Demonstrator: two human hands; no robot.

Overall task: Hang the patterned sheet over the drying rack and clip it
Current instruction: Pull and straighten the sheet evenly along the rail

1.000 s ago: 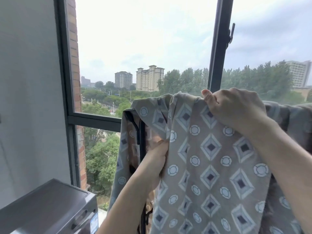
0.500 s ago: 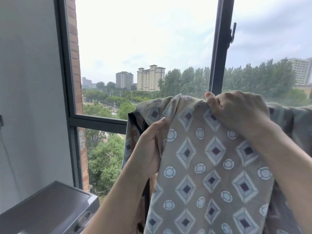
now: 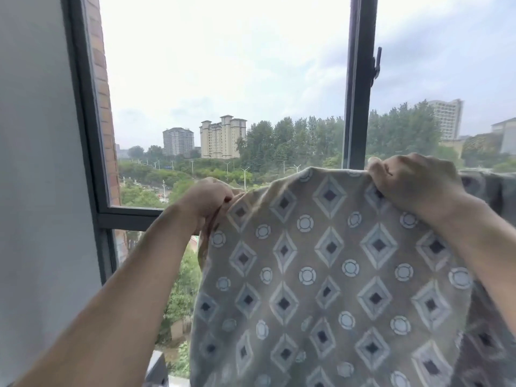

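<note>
Head view: my left hand [image 3: 208,201] grips the upper left edge of the patterned sheet [image 3: 321,275]; my right hand [image 3: 413,185] clenches its top edge. The sheet hangs spread between them before the window frame [image 3: 357,88]. I cannot see the rack.

I see the patterned sheet [image 3: 321,275] in grey-taupe, printed with pale blue-white diamonds centred by dark squares, and small pale rings between. The window frame [image 3: 357,88] is dark grey.

Grey diamond-patterned sheet [image 3: 321,275], hanging upright
</note>
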